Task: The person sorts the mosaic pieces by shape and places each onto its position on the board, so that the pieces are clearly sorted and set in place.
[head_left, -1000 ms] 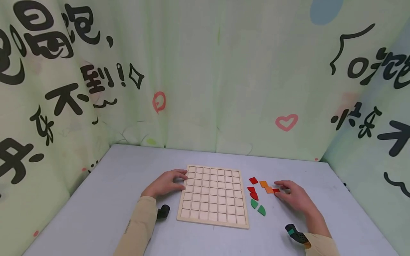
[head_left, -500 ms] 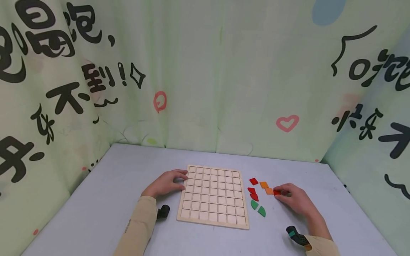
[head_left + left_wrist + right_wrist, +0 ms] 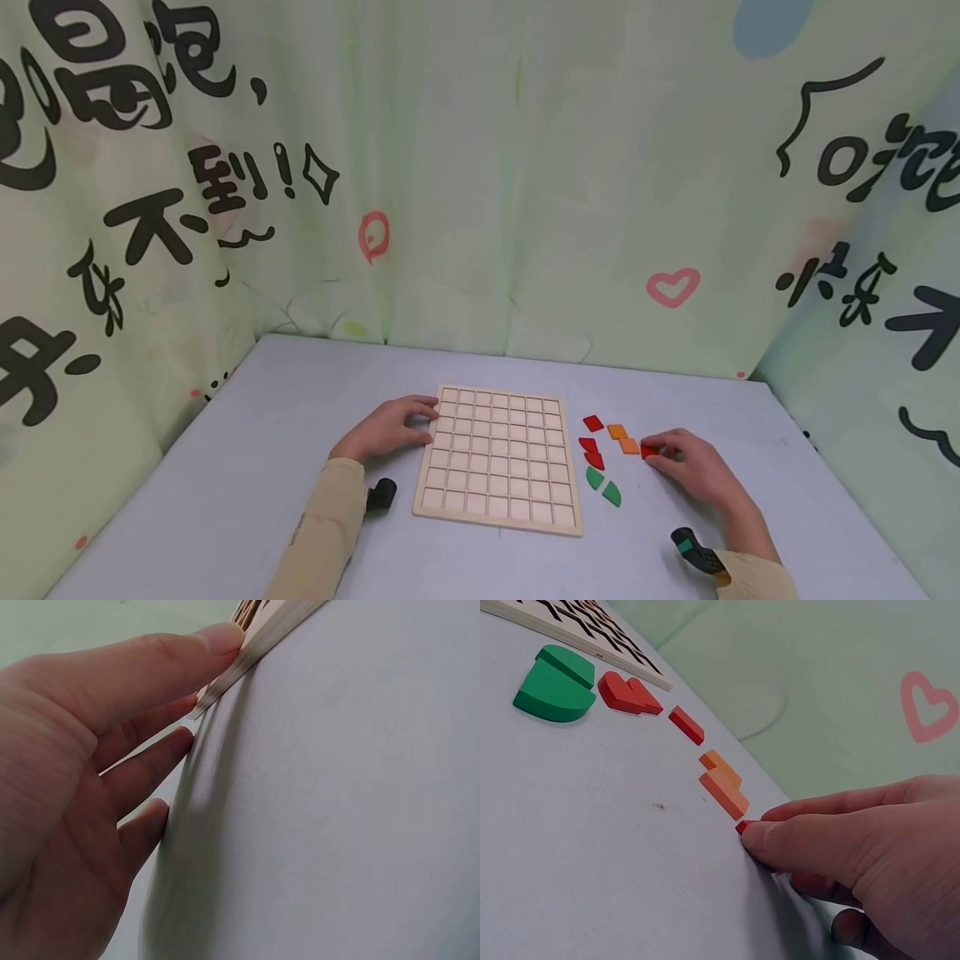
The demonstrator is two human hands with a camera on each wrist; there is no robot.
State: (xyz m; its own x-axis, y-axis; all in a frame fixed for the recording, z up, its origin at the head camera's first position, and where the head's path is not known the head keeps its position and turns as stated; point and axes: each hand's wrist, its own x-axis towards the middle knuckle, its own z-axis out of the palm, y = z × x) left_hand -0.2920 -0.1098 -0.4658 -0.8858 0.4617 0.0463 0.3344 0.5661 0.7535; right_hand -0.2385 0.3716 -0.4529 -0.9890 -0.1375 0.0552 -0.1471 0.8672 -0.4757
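A wooden grid board (image 3: 496, 457) lies flat on the table. My left hand (image 3: 382, 429) rests at its left edge; in the left wrist view the thumb (image 3: 221, 637) touches the board's side, and the fingers are loosely spread. To the right of the board, my right hand (image 3: 696, 468) pinches a small red tile (image 3: 648, 452) between thumb and fingers. In the right wrist view only a corner of this red tile (image 3: 742, 826) shows past the thumb. Two orange tiles (image 3: 630, 447) lie just left of that hand, touching each other.
Between the board and the orange tiles lie a red diamond-shaped tile (image 3: 593, 423), two rounded red pieces (image 3: 595, 460) and two green quarter-round pieces (image 3: 612, 493). A printed curtain (image 3: 480, 183) hangs behind the white table (image 3: 322, 367) and along its sides.
My right thumb and fingers have come together on the red tile, and a small gap now parts it from the orange tile. The left hand and board have stayed put.
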